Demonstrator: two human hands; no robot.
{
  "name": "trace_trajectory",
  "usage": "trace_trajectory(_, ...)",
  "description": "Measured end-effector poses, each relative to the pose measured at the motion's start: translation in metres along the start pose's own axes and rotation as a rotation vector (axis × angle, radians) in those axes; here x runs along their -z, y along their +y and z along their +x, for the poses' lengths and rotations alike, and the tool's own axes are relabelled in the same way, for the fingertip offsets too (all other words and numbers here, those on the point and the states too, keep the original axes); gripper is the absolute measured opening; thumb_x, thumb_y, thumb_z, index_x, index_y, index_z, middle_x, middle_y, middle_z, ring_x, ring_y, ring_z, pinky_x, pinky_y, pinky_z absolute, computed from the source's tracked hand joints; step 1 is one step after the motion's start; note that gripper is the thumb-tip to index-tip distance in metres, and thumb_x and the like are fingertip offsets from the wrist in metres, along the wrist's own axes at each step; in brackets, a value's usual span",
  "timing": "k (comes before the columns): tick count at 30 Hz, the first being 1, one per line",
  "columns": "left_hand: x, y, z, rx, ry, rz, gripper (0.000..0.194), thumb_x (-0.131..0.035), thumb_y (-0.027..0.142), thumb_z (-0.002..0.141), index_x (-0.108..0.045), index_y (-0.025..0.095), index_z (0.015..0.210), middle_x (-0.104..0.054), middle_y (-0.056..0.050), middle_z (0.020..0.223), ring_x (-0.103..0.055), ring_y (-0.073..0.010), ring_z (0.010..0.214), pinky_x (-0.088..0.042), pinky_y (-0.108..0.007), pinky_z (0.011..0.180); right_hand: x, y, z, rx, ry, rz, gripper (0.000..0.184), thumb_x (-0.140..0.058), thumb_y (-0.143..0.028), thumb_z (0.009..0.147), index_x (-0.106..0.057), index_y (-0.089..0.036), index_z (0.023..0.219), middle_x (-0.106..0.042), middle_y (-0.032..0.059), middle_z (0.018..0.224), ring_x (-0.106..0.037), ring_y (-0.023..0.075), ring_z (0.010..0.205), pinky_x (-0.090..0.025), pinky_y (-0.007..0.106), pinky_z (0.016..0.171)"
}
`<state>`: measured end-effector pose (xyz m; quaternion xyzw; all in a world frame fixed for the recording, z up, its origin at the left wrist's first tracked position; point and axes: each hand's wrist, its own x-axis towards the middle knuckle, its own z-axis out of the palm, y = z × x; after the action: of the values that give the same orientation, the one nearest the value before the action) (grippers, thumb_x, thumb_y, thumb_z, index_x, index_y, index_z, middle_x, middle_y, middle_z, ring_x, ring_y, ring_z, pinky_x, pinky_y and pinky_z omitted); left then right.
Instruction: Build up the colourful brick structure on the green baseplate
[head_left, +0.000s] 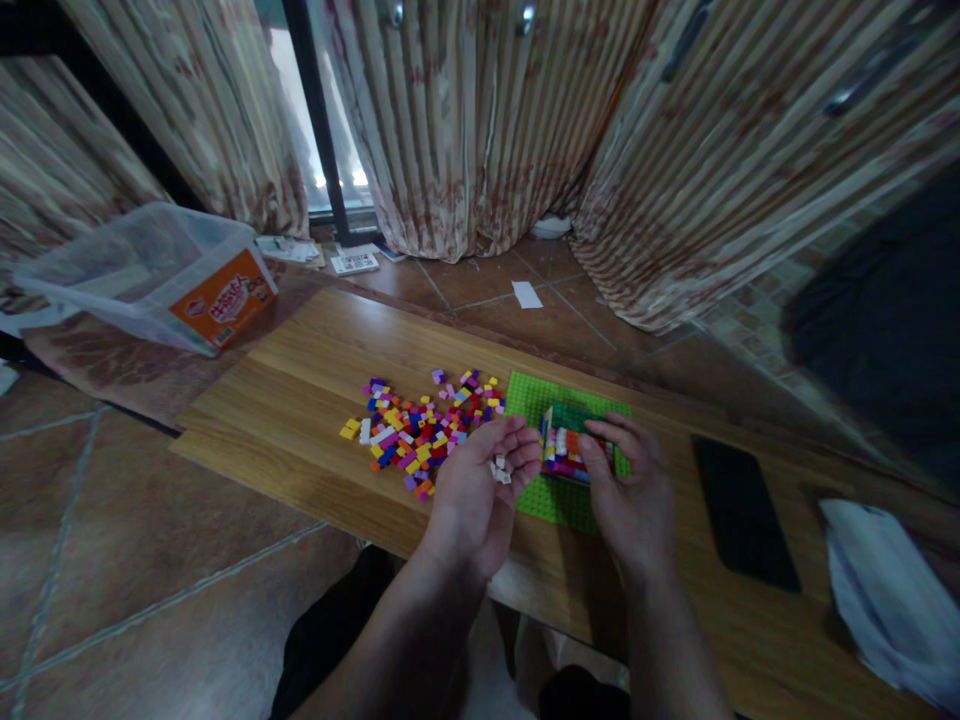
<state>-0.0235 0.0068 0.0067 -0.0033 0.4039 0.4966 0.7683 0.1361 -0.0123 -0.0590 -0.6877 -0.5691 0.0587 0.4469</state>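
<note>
My left hand [480, 485] is turned palm up and cupped, with a few small white building bricks [501, 469] lying in it. Just to its right, a small build of toy bricks [562, 442] stands on a lime-green studded baseplate [559, 508]. The build has dark green at the back and rows of white, orange, purple and blue bricks. My right hand [634, 480] is bent over the build's right side, thumb and fingers closed on it. That hand hides part of the build, so I cannot tell whether a loose brick is between the fingertips.
Loose multicoloured bricks [409, 435] are heaped left of the baseplate on the wooden table [300, 400]. A black phone-like slab [745, 510] and a white bag [885, 590] lie to the right. A clear plastic bin [142, 280] with an orange label stands at the far left.
</note>
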Motion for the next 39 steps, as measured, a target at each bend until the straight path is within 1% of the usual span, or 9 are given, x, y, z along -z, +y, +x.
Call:
trace_trajectory(4, 0.000, 0.000, 0.000, -0.001, -0.015, 0.004, 0.015, -0.054, 0.014, 0.086, -0.067, 0.010, 0.080, -0.067, -0.005, 0.072, -0.060, -0.0085, 0.062, -0.048, -0.020, 0.063, -0.008, -0.001, 0.000, 0.002, -0.002, -0.076, 0.036, -0.058, -0.047, 0.088, -0.068, -0.021, 0.110, -0.057, 0.0133, 0.127, -0.049, 0.0287, 0.122, -0.039, 0.051, 0.101)
trace_trajectory(8, 0.001, 0.001, 0.000, 0.003, -0.015, -0.002, 0.015, -0.054, 0.014, 0.087, -0.068, 0.009, 0.081, -0.067, -0.005, 0.072, -0.060, -0.0087, 0.061, -0.048, -0.021, 0.063, -0.013, -0.002, -0.002, 0.016, -0.001, -0.107, 0.036, -0.059, -0.047, 0.087, -0.068, -0.021, 0.109, -0.056, 0.0131, 0.128, -0.047, 0.0294, 0.124, -0.037, 0.052, 0.102)
trace_trajectory(17, 0.002, 0.000, 0.001, 0.006, -0.023, -0.005, 0.014, -0.055, 0.013, 0.086, -0.068, 0.009, 0.081, -0.066, -0.005, 0.072, -0.060, -0.0084, 0.060, -0.048, -0.020, 0.063, -0.017, -0.002, -0.001, -0.006, 0.024, -0.116, 0.037, -0.063, -0.049, 0.084, -0.070, -0.019, 0.104, -0.058, 0.0137, 0.126, -0.049, 0.0294, 0.122, -0.036, 0.051, 0.103)
trace_trajectory(28, 0.000, -0.002, 0.001, 0.011, -0.017, 0.010, 0.014, -0.056, 0.015, 0.085, -0.068, 0.010, 0.081, -0.067, -0.005, 0.073, -0.061, -0.0088, 0.062, -0.049, -0.020, 0.064, -0.019, -0.001, -0.003, 0.007, 0.060, -0.080, 0.033, -0.066, -0.047, 0.083, -0.071, -0.022, 0.103, -0.060, 0.0118, 0.124, -0.051, 0.0290, 0.120, -0.039, 0.052, 0.102)
trace_trajectory(31, 0.001, -0.003, 0.000, 0.009, -0.039, 0.023, 0.014, -0.058, 0.019, 0.086, -0.068, 0.010, 0.082, -0.068, -0.006, 0.075, -0.062, -0.0105, 0.065, -0.050, -0.022, 0.066, -0.020, 0.001, -0.003, 0.010, 0.068, -0.064, 0.033, -0.065, -0.047, 0.083, -0.072, -0.021, 0.103, -0.060, 0.0122, 0.124, -0.052, 0.0289, 0.119, -0.040, 0.053, 0.101)
trace_trajectory(34, 0.001, -0.004, -0.002, 0.018, -0.084, 0.023, 0.021, -0.057, 0.028, 0.089, -0.067, 0.010, 0.084, -0.070, -0.010, 0.083, -0.066, -0.0138, 0.072, -0.053, -0.026, 0.073, -0.019, 0.001, -0.002, 0.012, 0.066, -0.070, 0.034, -0.066, -0.048, 0.083, -0.072, -0.021, 0.102, -0.061, 0.0123, 0.123, -0.053, 0.0290, 0.118, -0.040, 0.053, 0.101)
trace_trajectory(37, 0.000, -0.004, -0.003, 0.030, -0.109, 0.004, 0.029, -0.053, 0.035, 0.092, -0.067, 0.010, 0.086, -0.071, -0.013, 0.090, -0.068, -0.0175, 0.081, -0.053, -0.029, 0.080, -0.011, -0.006, -0.003, 0.050, 0.105, -0.037, 0.027, -0.063, -0.043, 0.086, -0.072, -0.022, 0.100, -0.061, 0.0107, 0.122, -0.055, 0.0276, 0.118, -0.042, 0.051, 0.101)
trace_trajectory(39, -0.001, -0.005, -0.003, 0.035, -0.121, -0.011, 0.032, -0.053, 0.039, 0.092, -0.067, 0.010, 0.088, -0.071, -0.014, 0.093, -0.068, -0.0191, 0.086, -0.053, -0.031, 0.084, -0.003, -0.016, -0.004, 0.116, 0.137, 0.020, 0.020, -0.060, -0.036, 0.089, -0.071, -0.024, 0.100, -0.060, 0.0085, 0.124, -0.055, 0.0257, 0.119, -0.042, 0.049, 0.102)
